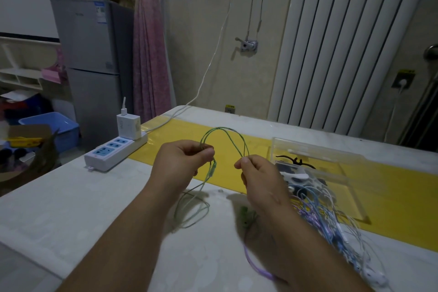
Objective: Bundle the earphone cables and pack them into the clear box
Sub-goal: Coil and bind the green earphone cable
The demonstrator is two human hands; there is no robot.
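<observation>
A: Quick, what's the step rn?

B: Coiling the green earphone cable [224,128]. The left hand [182,161] pinches one foot of the arch btw thumb & curled fingers. The right hand [258,178] pinches the other foot w/ thumb & forefinger, the other fingers tucked in. Neither hand is slack.

A: Where's the cable exactly?

B: Up in the air btw the hands, a few strands arching over the yellow strip [189,133]. The rest drops from the left hand and lies in loose loops on the table [71,208], btw the forearms.

A: How to do it well?

B: My take: same-size loops, and feed the slack up a bit at a time w/o yanking, as wire this thin prob kinks. Steer the tail away from the tangle of blue, purple & white cables [317,211] by the right arm, or it'll likely snag. Leave a short end to wrap round the middle.

A: What does it look like?

B: Very thin, pale green, limp, w/ a faint twisted texture. There's a thicker inline piece just below the left fingers. A green blur under the right wrist is maybe the buds, can't tell.

A: And the box?

B: The clear box [308,147] sits just right of the right hand, on the yellow strip, w/ black & white bits inside. The green cable isn't in it yet.
</observation>
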